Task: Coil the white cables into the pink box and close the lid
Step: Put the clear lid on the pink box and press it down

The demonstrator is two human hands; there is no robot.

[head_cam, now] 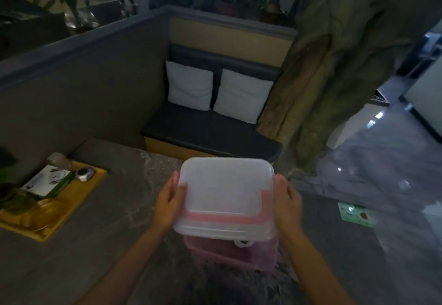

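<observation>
A translucent white lid (pixel 224 192) with pink trim hangs above the pink box (pixel 229 254), which rests on the dark marbled table near me. My left hand (pixel 168 199) grips the lid's left edge and my right hand (pixel 285 199) grips its right edge. The lid covers most of the box opening. A loop of white cable (pixel 244 243) pokes out just under the lid's near edge. The rest of the cables is hidden.
A yellow tray (pixel 79 199) at the table's left holds a white booklet, a small silver device (pixel 85 174) and glass dishes. Beyond the table stands a dark bench (pixel 210 130) with two white cushions. A green card (pixel 356 211) lies at right.
</observation>
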